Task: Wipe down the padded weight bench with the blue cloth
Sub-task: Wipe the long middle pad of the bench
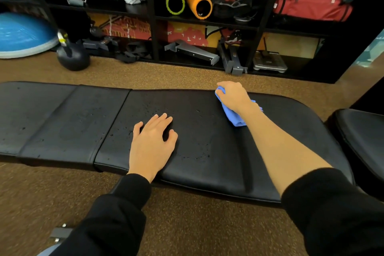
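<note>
Lying near the far edge of the black padded bench (62, 120), the blue cloth (234, 114) is bunched under the right hand (232, 94). The fingers of this hand are curled over the cloth and press it onto the pad, and one end of the cloth comes out beside the wrist. Small drops of liquid (197, 157) sit on the pad between the two hands. The left hand (152, 139) rests flat on the bench, nearer to the person, with fingers straight and a little spread, and it holds nothing. A second black pad (361, 137) is just beside the bench on the right. The bench stands on a brown speckled floor (187, 230). Behind it is a black shelf unit (152, 16) with a green foam roller (175, 0) and an orange foam roller (198, 3) side by side. A black kettlebell (72, 58) stands on the floor near a blue balance dome (22, 33).
</note>
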`<state>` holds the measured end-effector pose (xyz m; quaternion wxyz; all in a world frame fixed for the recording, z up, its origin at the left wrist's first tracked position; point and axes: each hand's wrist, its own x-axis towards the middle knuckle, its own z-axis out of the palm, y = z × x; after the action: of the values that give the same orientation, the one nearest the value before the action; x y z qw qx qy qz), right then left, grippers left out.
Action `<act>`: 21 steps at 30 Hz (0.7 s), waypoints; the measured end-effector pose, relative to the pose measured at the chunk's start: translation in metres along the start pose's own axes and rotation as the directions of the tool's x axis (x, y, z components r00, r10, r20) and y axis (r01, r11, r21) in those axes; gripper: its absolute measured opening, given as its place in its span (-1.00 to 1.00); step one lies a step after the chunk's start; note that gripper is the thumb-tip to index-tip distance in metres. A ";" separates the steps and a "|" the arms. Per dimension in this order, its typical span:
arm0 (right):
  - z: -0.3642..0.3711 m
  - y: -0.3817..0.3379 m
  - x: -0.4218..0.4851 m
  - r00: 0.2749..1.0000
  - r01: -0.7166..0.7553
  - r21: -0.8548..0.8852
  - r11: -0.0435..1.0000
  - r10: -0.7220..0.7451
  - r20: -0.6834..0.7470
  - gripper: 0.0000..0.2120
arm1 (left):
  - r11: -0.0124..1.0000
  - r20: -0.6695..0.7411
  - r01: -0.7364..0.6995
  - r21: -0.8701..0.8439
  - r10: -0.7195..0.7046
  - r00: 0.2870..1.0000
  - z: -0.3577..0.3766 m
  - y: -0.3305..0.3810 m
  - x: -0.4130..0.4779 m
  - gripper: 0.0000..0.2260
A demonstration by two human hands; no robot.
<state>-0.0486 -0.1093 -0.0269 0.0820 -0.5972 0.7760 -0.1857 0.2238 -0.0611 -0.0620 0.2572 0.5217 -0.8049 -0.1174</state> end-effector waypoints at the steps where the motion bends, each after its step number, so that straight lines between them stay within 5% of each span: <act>1: 0.002 -0.002 0.001 1.000 0.003 0.005 1.000 -0.003 0.010 -0.64 | 1.000 0.000 0.001 0.001 -0.001 1.000 0.000 0.000 0.000 -0.63; 11: -0.002 0.009 -0.065 0.963 0.253 0.183 0.950 -0.266 0.051 -0.59 | 1.000 0.010 -0.001 -0.024 0.001 1.000 -0.001 0.000 -0.001 -0.63; 14: -0.009 0.021 -0.065 0.975 0.212 0.174 0.962 -0.221 0.031 -0.57 | 0.999 0.010 0.003 -0.034 -0.002 1.000 -0.001 0.000 -0.001 -0.63; 17: -0.006 0.024 -0.045 0.989 0.149 0.151 0.977 -0.146 -0.036 -0.87 | 0.999 0.004 0.007 -0.038 -0.007 1.000 -0.001 0.001 -0.001 -0.63; 21: 0.005 0.010 -0.012 0.992 0.054 0.124 0.991 -0.039 -0.116 -0.72 | 1.000 0.005 0.010 -0.028 -0.010 1.000 -0.001 0.001 -0.001 -0.63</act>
<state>-0.0529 -0.0966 -0.0364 0.0713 -0.5973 0.7518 -0.2700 0.2236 -0.0596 -0.0603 0.2617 0.5217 -0.8013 -0.1312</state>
